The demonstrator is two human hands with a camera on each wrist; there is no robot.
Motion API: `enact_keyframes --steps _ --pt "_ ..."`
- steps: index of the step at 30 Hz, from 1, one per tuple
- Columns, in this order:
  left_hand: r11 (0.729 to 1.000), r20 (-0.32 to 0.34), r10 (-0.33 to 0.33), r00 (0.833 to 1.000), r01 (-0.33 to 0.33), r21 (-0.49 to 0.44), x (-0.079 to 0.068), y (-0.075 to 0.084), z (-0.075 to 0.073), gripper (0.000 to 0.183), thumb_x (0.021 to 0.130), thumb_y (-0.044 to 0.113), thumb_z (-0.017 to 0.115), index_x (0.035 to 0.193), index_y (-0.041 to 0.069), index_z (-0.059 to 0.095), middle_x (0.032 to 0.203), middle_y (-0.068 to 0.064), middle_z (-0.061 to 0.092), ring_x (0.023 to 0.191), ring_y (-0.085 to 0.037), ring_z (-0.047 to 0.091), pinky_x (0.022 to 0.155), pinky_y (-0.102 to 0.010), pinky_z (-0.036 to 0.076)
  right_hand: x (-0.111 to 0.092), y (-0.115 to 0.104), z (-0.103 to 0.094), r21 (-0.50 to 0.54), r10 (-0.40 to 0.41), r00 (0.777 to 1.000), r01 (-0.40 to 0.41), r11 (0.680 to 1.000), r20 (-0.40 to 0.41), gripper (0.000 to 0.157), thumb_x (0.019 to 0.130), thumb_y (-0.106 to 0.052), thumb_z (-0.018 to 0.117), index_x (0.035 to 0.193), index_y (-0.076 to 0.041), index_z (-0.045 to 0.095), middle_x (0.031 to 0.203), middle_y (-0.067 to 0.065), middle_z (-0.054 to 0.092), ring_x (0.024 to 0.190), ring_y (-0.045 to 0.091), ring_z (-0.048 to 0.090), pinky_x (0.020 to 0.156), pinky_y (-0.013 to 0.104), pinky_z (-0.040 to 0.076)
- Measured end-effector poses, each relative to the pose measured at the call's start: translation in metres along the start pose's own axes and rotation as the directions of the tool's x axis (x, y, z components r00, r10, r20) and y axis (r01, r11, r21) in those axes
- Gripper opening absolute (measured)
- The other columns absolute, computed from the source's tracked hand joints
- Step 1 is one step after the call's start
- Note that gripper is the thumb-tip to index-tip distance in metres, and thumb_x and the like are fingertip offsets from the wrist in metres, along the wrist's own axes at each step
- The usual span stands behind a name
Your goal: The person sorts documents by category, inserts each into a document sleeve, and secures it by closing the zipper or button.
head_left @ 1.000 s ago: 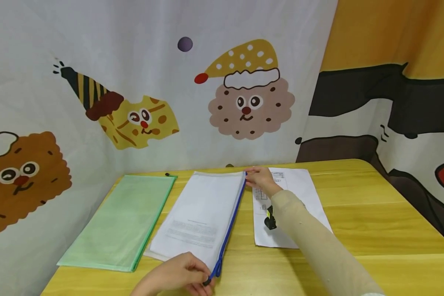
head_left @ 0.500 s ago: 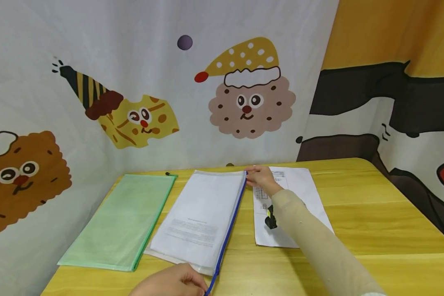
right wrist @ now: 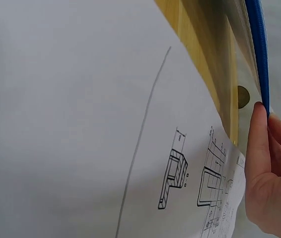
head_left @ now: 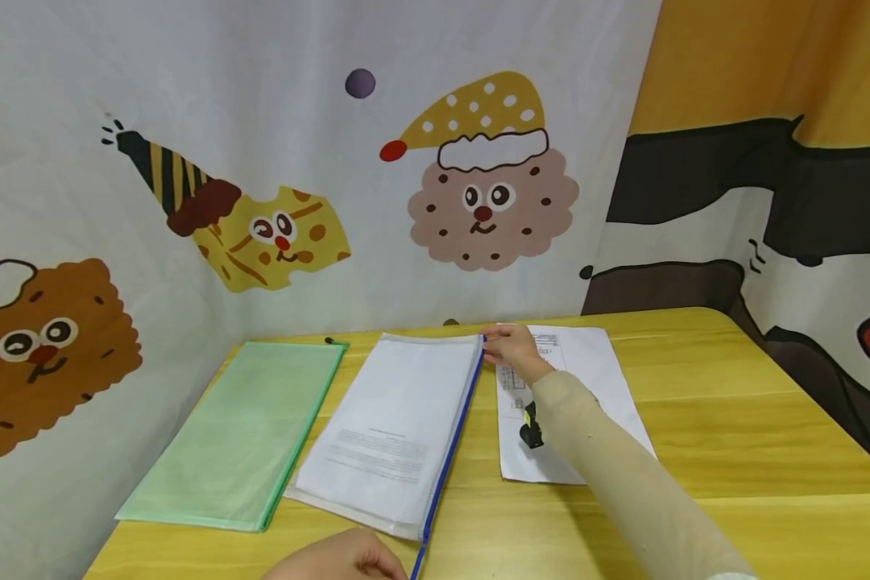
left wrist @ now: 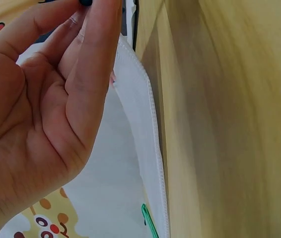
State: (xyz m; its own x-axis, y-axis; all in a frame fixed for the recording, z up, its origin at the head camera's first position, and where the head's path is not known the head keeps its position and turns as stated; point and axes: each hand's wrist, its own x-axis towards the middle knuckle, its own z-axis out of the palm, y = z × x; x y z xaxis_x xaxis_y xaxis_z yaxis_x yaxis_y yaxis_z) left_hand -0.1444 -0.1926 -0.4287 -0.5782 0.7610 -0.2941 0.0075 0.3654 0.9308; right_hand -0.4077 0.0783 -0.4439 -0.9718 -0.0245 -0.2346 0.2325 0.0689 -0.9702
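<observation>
A clear zip pouch (head_left: 387, 403) with a blue zipper (head_left: 453, 439) along its right edge lies in the middle of the table, printed white paper inside it. My right hand (head_left: 511, 350) pinches the far end of that zipper between thumb and fingers, as the right wrist view also shows. At the bottom edge of the head view, my left hand (head_left: 341, 556) is partly cut off. Its thumb and fingers pinch a small dark end piece (left wrist: 85, 2) of the blue zipper strip, which runs straight out past the pouch's near corner.
A green zip pouch (head_left: 235, 435) lies flat to the left. Under my right forearm is a white sheet with technical drawings (head_left: 573, 467), to the right of the clear pouch. A printed curtain (head_left: 297, 97) hangs behind the table (head_left: 732, 419).
My left hand has moved down toward the near edge, drawing the looped blue zipper end out straight. My right hand has stayed at the far corner.
</observation>
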Motion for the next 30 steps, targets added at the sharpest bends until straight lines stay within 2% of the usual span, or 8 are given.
enact_keyframes --steps 5,9,12,15,19,22,25,30 --pt "0.998 0.022 -0.028 0.999 0.029 -0.062 0.0 0.001 0.002 0.028 0.088 0.016 0.062 0.094 -0.011 0.068 0.082 -0.018 0.07 0.066 0.002 0.058 0.061 -0.013 0.049 0.002 0.002 0.001 -0.001 -0.001 1.0 0.001 1.0 -0.015 0.032 0.087 0.003 0.061 0.118 -0.002 0.064 0.116 0.018 0.063 0.086 0.017 0.067 0.08 0.031 0.057" --pt "0.998 0.012 -0.037 0.999 0.038 -0.06 0.0 0.002 0.002 0.027 0.088 0.016 0.063 0.094 -0.01 0.069 0.081 -0.013 0.07 0.067 0.002 0.059 0.061 -0.013 0.049 0.003 0.004 0.001 -0.007 0.004 1.0 -0.004 1.0 -0.013 0.033 0.087 0.003 0.061 0.12 -0.001 0.063 0.118 0.019 0.062 0.089 0.018 0.067 0.083 0.032 0.056" --pt "0.998 -0.045 -0.058 0.997 0.057 -0.031 -0.003 0.001 0.0 0.022 0.088 0.016 0.063 0.094 -0.004 0.071 0.082 -0.005 0.071 0.07 0.0 0.06 0.064 -0.015 0.05 0.003 0.004 0.0 -0.002 -0.003 1.0 0.003 1.0 0.0 0.032 0.087 0.003 0.061 0.119 0.0 0.063 0.116 0.018 0.063 0.088 0.017 0.066 0.081 0.031 0.057" --pt "0.994 -0.124 -0.108 0.986 0.109 -0.001 -0.007 0.002 -0.002 0.015 0.088 0.015 0.063 0.092 0.005 0.073 0.082 0.001 0.071 0.072 -0.003 0.062 0.064 -0.017 0.05 0.0 0.002 -0.002 0.014 -0.004 1.0 0.003 1.0 0.006 0.029 0.088 0.002 0.061 0.117 0.0 0.064 0.112 0.016 0.064 0.085 0.016 0.066 0.079 0.03 0.057" --pt "0.986 -0.181 -0.164 0.97 0.163 -0.018 -0.009 0.003 -0.006 0.014 0.089 0.014 0.06 0.091 0.009 0.074 0.079 0.001 0.07 0.067 -0.006 0.058 0.057 -0.017 0.047 -0.001 -0.001 -0.002 0.022 0.013 1.0 -0.013 1.0 0.007 0.03 0.089 0.001 0.06 0.119 -0.002 0.063 0.113 0.016 0.063 0.085 0.016 0.065 0.085 0.032 0.055" --pt "0.985 -0.186 -0.158 0.97 0.143 -0.093 -0.009 0.002 -0.01 0.017 0.091 0.012 0.057 0.094 0.004 0.073 0.082 -0.005 0.07 0.069 -0.008 0.059 0.059 -0.018 0.051 0.002 0.0 -0.002 0.023 0.029 0.999 -0.03 0.999 0.014 0.032 0.09 0.0 0.059 0.122 -0.002 0.061 0.116 0.017 0.061 0.085 0.015 0.064 0.091 0.036 0.052" --pt "0.984 -0.204 -0.126 0.971 0.096 -0.152 -0.008 0.001 -0.014 0.02 0.093 0.01 0.055 0.097 -0.003 0.07 0.088 -0.013 0.07 0.076 -0.014 0.065 0.068 -0.023 0.056 0.003 -0.001 -0.001 0.032 0.045 0.999 -0.046 0.998 0.018 0.033 0.091 0.0 0.058 0.124 -0.001 0.059 0.115 0.018 0.061 0.083 0.016 0.064 0.093 0.038 0.051" --pt "0.995 -0.266 -0.084 0.96 0.065 -0.077 -0.001 -0.002 -0.018 0.018 0.093 0.009 0.056 0.095 -0.003 0.069 0.085 -0.017 0.071 0.073 -0.017 0.068 0.064 -0.026 0.058 0.003 -0.002 -0.001 0.048 0.071 0.996 -0.073 0.996 0.051 0.036 0.093 -0.001 0.054 0.128 0.003 0.054 0.115 0.02 0.06 0.087 0.019 0.062 0.095 0.039 0.05"
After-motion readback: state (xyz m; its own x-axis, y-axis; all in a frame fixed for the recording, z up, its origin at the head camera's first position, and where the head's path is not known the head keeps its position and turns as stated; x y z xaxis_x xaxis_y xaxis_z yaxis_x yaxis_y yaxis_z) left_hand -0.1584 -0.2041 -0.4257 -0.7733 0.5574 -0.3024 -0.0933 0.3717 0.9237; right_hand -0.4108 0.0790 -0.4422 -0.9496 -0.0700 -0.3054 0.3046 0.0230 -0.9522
